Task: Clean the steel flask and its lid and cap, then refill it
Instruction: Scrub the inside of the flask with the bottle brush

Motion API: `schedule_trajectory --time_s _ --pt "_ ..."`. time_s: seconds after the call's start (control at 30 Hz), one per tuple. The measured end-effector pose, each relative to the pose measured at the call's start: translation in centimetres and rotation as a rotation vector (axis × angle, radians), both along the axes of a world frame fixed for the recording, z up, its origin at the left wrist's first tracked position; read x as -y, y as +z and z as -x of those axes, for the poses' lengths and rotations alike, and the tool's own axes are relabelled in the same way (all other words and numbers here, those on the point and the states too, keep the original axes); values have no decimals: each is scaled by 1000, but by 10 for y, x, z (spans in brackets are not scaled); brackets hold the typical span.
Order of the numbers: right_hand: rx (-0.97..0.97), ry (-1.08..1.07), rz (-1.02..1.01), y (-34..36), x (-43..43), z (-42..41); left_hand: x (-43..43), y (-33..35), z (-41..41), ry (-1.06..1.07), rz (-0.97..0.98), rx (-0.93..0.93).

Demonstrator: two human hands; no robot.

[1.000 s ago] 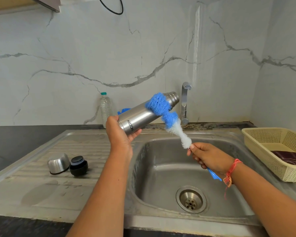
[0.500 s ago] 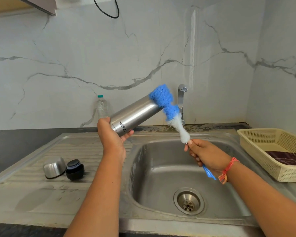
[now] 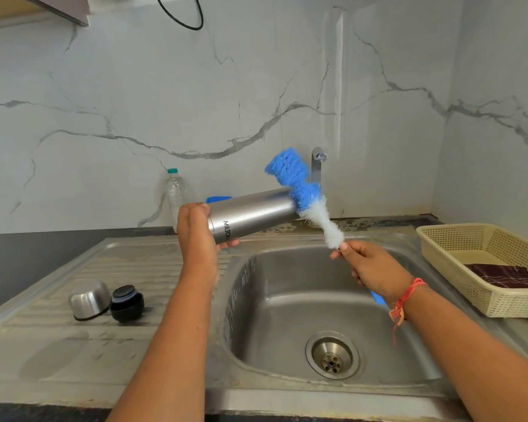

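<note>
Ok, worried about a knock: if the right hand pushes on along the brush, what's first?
Probably the far end of the flask, where the brush bristles lie; depth is unclear, so the right hand might pass it toward the tap.

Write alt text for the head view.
Over a steel sink, the left hand grips a steel flask by its base, held nearly level, while the right hand holds a blue-and-white bottle brush against its far end. The steel cap and black lid sit on the drainboard to the left.
</note>
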State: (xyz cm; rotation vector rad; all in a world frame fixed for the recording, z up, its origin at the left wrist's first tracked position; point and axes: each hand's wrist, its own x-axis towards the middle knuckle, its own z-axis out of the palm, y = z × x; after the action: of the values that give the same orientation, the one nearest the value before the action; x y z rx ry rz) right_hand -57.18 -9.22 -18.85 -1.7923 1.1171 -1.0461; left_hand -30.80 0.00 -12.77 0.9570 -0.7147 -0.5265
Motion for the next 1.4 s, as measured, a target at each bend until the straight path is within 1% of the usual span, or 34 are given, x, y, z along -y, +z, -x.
schedule_trajectory --time_s 0.07,0.17,0.3,0.47,0.57,0.67,0.77,0.9,1.07,1.17,1.27,1.33,1.4 --pt "61 -16 78 4 -1 0 0 0 -2 -21 -11 -6" --pt "170 56 96 8 -6 -4 1 -1 0 -60 -36 16" --pt "198 107 87 12 -12 -5 4 -3 5 -119 -69 52" --pt "226 67 43 14 -16 -6 9 -6 8 -127 -98 51" --pt "207 69 31 13 -17 -7 11 -6 8 -143 -127 1" --pt "213 58 26 11 -15 -9 10 -5 5 -242 -145 -60" --pt "222 27 19 9 -11 -7 7 -5 4 -362 -182 -207" --pt "190 17 36 8 -7 -4 7 -7 5 -420 -200 -365" --pt "140 41 146 10 -10 -7 7 -8 6 -385 -225 -414" --pt "144 30 142 9 -9 -6 7 -9 5 -425 -316 -337" --pt "165 20 126 9 -8 -5 7 -9 11 -363 -390 -240" --pt "153 47 152 10 -10 -5 8 -7 14 -288 -361 -246" --pt "130 78 236 11 -13 -7 10 -6 10 -229 -309 -278"
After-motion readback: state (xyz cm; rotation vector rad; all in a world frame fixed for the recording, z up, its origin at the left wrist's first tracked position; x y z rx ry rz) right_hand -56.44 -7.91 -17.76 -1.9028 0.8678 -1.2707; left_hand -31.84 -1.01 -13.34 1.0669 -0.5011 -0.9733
